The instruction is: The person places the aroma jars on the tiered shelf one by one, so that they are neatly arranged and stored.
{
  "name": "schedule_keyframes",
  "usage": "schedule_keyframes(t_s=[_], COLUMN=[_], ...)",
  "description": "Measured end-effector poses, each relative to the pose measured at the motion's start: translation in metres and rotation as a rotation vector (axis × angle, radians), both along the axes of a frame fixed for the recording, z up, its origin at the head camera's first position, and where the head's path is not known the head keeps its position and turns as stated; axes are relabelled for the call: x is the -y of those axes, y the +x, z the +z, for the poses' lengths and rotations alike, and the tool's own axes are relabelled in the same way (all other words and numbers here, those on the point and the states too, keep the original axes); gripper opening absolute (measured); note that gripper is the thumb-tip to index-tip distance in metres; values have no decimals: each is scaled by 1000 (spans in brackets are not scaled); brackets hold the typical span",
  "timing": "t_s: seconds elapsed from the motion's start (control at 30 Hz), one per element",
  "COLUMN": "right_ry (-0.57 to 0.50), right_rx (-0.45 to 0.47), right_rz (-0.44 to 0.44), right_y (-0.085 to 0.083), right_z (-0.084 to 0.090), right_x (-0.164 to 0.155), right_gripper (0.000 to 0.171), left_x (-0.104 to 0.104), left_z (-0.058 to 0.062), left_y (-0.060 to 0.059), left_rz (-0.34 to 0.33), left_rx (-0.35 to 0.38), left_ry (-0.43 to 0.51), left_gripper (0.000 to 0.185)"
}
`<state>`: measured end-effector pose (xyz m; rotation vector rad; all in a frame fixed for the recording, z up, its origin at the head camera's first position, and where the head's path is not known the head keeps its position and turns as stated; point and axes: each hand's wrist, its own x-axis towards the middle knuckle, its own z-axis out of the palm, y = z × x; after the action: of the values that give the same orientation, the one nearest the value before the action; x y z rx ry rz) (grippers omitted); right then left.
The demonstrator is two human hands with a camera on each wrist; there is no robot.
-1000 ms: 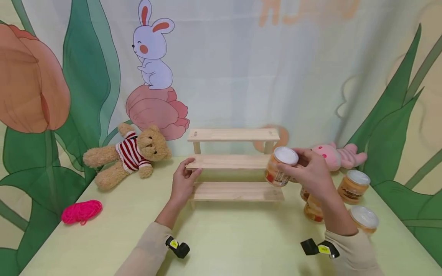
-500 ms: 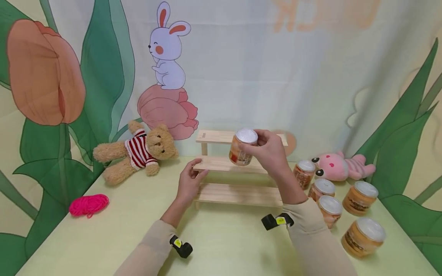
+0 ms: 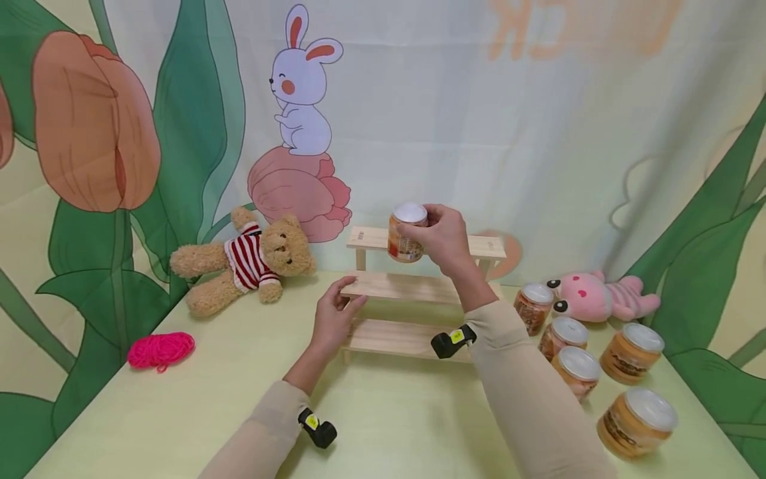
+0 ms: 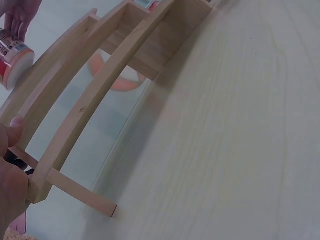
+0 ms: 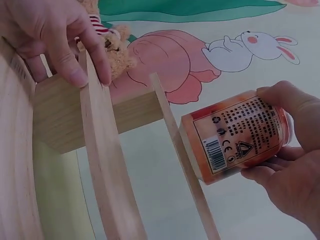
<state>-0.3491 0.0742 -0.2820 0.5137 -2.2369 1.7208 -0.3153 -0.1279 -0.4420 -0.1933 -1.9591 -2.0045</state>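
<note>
A three-tier wooden shelf rack point(image 3: 407, 287) stands mid-table. My left hand point(image 3: 332, 318) grips the left end of its middle board, thumb and fingers on either side of the wood. With my right hand point(image 3: 447, 241) I hold a jar point(image 3: 402, 249) with a white lid and an orange label, upright at the top board, left of its middle. The right wrist view shows the label and barcode of this jar point(image 5: 235, 135), its base at the top board's edge; whether it touches the wood I cannot tell.
On the right stand several similar lidded jars, among them a front jar point(image 3: 636, 426) and a back jar point(image 3: 534, 309). Behind them lies a pink plush toy point(image 3: 598, 297). A teddy bear point(image 3: 251, 261) and a pink yarn skein point(image 3: 161, 350) lie left. A printed curtain point(image 3: 419, 120) hangs behind.
My right hand has carried the jar leftward and up, from the rack's right side to the top board. My left hand keeps its grip on the middle board. The head view has shifted slightly.
</note>
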Motion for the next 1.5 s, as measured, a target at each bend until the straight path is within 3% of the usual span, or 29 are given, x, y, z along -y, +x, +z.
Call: schedule_keyframes(t_s=[0.4,0.6,0.83,1.23,1.5], right_ry=[-20,-64,-115,-14,-36], right_rx=[-56,10,26,62,105], right_rz=[-23,-110,-111,-85,-91], right_y=[-24,-34,-42,-41,-29], right_z=[-14,-19,-21,-17,-27], right_x=[14,19,27,28,16], right_gripper=[53,69,71,72,87], left_x=[-1,-3,-4,-3,-2], left_z=[3,1,4,2,2], left_y=[0,-3,-2,1,1], left_rz=[17,4,22,23,28], left_rx=[2,-10,1,0,6], left_ry=[-4,1,-6,-14,-29], left_gripper=[50,52,53,54,53])
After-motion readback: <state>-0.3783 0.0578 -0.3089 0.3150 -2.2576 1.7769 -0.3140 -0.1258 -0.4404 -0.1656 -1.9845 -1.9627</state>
